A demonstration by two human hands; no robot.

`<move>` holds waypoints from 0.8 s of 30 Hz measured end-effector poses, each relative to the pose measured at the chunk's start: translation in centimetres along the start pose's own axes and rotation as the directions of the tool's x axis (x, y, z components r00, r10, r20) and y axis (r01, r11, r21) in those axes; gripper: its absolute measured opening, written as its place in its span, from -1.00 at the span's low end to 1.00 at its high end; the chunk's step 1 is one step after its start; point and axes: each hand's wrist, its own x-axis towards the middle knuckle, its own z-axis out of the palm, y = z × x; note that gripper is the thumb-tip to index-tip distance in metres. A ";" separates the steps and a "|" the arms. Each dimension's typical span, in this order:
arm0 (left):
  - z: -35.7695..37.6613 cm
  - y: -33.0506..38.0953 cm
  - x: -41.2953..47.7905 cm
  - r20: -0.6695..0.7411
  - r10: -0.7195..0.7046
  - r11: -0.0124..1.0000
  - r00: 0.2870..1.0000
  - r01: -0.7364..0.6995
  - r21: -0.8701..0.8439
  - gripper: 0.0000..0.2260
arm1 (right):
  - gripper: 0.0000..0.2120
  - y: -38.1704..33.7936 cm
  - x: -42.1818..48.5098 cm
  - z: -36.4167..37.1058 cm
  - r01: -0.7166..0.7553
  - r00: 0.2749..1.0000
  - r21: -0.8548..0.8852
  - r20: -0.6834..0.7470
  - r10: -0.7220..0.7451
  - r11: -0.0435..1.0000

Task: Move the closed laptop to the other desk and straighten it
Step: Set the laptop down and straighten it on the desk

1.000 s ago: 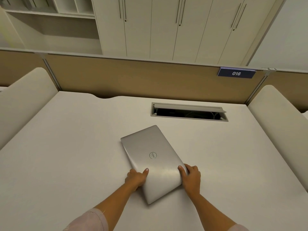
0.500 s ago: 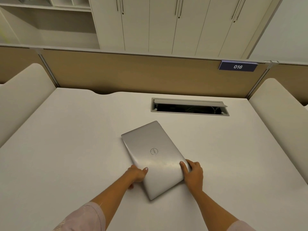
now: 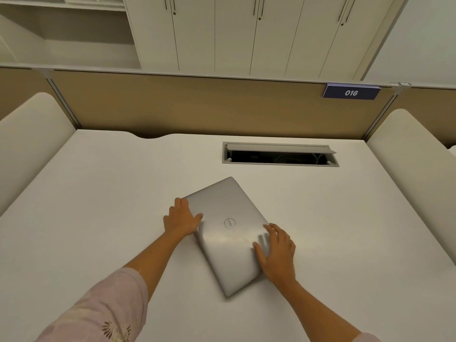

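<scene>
Both hands, the left hand (image 3: 182, 219) and right hand (image 3: 276, 250), pressed flat and open on opposite sides of the skewed laptop (image 3: 228, 234) mid-desk (image 3: 86, 193), apparently to square it.

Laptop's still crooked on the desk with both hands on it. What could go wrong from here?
1. The left hand and right hand rest open on the closed laptop rather than gripping it; a quick turn might let it slip.
2. Pushed far forward, it could reach the open cable hatch in the desk.
</scene>
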 end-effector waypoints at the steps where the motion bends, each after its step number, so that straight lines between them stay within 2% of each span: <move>1: -0.2 0.1 0.7 -0.006 0.017 1.000 1.000 -0.017 -0.013 -0.41 | -0.46 -0.7 -0.1 0.2 0.065 0.997 0.011 0.044 -0.065 0.998; 5: -0.5 -0.2 2.9 0.058 -0.004 0.994 0.998 0.011 -0.113 -0.25 | -0.32 -3.9 -1.1 1.2 0.230 0.928 0.099 0.277 -0.248 0.968; 9: -0.1 -1.4 4.5 0.174 -0.046 0.988 0.984 0.070 -0.135 -0.13 | -0.16 -6.2 -2.6 2.9 0.303 0.836 0.034 0.470 -0.282 0.953; 12: 0.2 -1.9 4.7 0.209 -0.046 0.972 0.977 0.092 -0.215 -0.13 | -0.09 -6.6 -3.2 4.1 0.328 0.826 -0.051 0.500 -0.261 0.943; 17: 0.5 -2.1 4.3 0.155 -0.040 0.980 0.987 0.070 -0.187 -0.15 | -0.15 -6.3 -3.2 4.6 0.363 0.823 -0.117 0.506 -0.259 0.924; 24: 0.4 -2.0 2.7 0.098 -0.024 1.000 0.995 0.024 -0.006 -0.26 | -0.14 -4.4 -2.0 2.4 0.442 0.741 -0.103 0.601 -0.298 0.891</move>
